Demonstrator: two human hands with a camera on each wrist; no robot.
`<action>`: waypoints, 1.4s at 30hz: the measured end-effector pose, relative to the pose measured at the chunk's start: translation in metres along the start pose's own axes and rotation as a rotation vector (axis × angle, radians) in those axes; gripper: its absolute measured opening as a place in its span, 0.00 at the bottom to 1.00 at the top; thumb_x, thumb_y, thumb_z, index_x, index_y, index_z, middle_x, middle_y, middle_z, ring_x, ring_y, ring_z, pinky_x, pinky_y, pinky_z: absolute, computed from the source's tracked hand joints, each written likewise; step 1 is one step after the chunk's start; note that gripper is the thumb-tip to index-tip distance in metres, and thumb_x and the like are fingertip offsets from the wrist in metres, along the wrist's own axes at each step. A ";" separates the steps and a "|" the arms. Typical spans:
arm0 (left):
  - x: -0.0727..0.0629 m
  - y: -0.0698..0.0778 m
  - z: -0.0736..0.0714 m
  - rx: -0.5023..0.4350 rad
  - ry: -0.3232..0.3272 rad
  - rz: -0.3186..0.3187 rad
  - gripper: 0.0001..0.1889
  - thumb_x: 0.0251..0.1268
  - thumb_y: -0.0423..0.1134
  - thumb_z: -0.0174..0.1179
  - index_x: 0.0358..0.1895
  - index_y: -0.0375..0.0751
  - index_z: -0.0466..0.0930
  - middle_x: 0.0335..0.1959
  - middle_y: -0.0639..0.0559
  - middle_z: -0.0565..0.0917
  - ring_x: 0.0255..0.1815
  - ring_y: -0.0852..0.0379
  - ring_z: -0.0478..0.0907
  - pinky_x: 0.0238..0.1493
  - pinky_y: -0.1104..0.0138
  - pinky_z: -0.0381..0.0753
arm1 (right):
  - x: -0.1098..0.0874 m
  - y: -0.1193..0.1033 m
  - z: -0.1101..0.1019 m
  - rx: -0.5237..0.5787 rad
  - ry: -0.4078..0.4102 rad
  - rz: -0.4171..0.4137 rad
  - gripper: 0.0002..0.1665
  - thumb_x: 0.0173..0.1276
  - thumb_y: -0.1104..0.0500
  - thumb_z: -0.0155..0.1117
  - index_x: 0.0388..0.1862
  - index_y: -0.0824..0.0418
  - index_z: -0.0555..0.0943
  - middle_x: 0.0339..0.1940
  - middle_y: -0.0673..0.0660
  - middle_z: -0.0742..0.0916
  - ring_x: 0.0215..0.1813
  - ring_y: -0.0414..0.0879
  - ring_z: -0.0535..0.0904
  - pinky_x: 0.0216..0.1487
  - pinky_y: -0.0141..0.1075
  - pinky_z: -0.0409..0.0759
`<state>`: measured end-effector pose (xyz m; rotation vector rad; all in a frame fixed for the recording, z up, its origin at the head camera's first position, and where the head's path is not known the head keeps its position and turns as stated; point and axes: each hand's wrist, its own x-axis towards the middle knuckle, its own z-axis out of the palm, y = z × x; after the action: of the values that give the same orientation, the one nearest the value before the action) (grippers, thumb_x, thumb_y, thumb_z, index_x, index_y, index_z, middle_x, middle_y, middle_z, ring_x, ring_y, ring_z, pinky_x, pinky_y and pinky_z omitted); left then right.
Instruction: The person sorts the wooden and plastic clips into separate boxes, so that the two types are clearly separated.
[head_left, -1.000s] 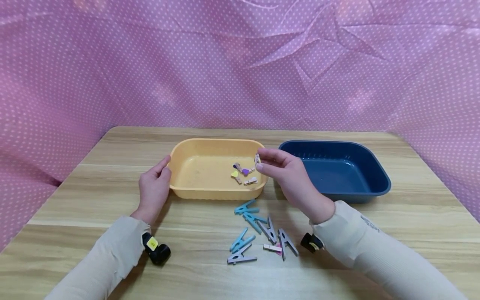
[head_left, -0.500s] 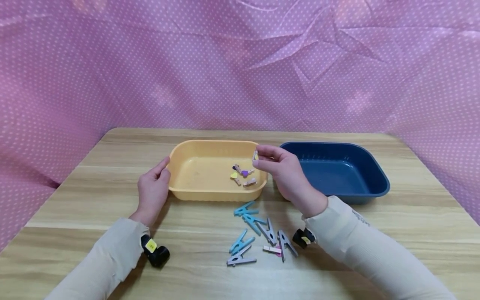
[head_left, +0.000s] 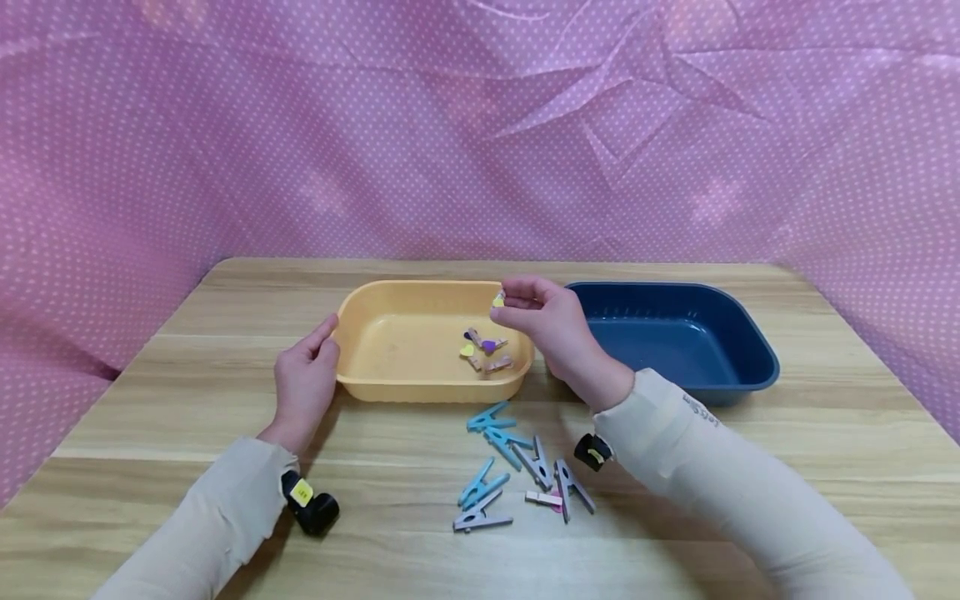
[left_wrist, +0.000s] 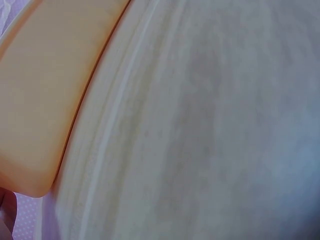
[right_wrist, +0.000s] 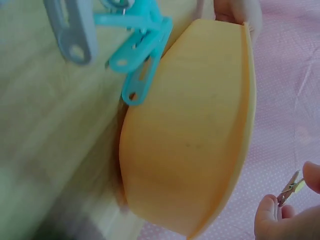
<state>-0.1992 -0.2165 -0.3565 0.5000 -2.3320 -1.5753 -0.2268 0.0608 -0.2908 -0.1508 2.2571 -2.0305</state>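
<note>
My right hand [head_left: 558, 333] pinches a small wooden clothespin [right_wrist: 287, 191] with a yellow decoration between thumb and fingers, held above the right side of a yellow plastic basin [head_left: 423, 390]. At the basin's left end my left hand [head_left: 303, 383] grips the rim. Several mini clothespins lie inside toward the right, among them one with a yellow heart [head_left: 467, 351] and one with a purple heart [head_left: 489, 346]. In the left wrist view, only a bit of the left hand [left_wrist: 7, 212] shows at the basin's corner.
A dark blue basin [head_left: 716, 388] stands to the right of the yellow one. In front lie several larger plastic clothespins, blue [head_left: 480, 483] and grey [head_left: 573, 490], plus a wooden clothespin [head_left: 543, 499] with a pink decoration. Pink dotted cloth [head_left: 450, 150] hangs behind the wooden table.
My right hand has moved left and slightly up with the clothespin, farther over the yellow basin. The left hand stays at the rim.
</note>
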 end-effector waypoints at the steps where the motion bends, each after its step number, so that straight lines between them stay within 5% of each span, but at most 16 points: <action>1: 0.000 0.000 0.000 -0.001 -0.001 -0.006 0.21 0.69 0.40 0.43 0.64 0.52 0.68 0.65 0.61 0.68 0.66 0.64 0.63 0.61 0.68 0.69 | 0.001 -0.001 0.000 -0.015 0.004 -0.001 0.25 0.58 0.64 0.67 0.56 0.63 0.74 0.52 0.58 0.79 0.54 0.48 0.75 0.59 0.38 0.76; 15: 0.002 0.001 0.000 -0.004 0.004 0.014 0.20 0.68 0.40 0.43 0.62 0.50 0.70 0.64 0.60 0.69 0.65 0.64 0.64 0.61 0.68 0.69 | 0.003 -0.007 -0.005 0.040 0.025 -0.013 0.21 0.60 0.64 0.64 0.53 0.65 0.75 0.51 0.60 0.80 0.52 0.46 0.75 0.56 0.35 0.77; 29: 0.002 0.003 0.000 -0.021 -0.006 -0.012 0.20 0.69 0.40 0.43 0.63 0.50 0.69 0.65 0.60 0.68 0.65 0.64 0.64 0.61 0.68 0.69 | -0.003 -0.007 -0.016 -0.012 -0.063 -0.001 0.23 0.60 0.65 0.64 0.55 0.61 0.74 0.50 0.57 0.79 0.52 0.47 0.74 0.56 0.37 0.76; 42: 0.003 0.000 0.001 -0.026 0.027 0.042 0.20 0.67 0.37 0.44 0.61 0.48 0.72 0.62 0.58 0.71 0.63 0.64 0.65 0.59 0.71 0.70 | -0.017 -0.003 -0.027 -0.122 -0.195 -0.147 0.21 0.59 0.66 0.65 0.53 0.63 0.76 0.49 0.60 0.82 0.48 0.47 0.77 0.46 0.31 0.81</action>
<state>-0.2025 -0.2173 -0.3564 0.4607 -2.2842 -1.5685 -0.2134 0.0895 -0.2850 -0.5156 2.3063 -1.8491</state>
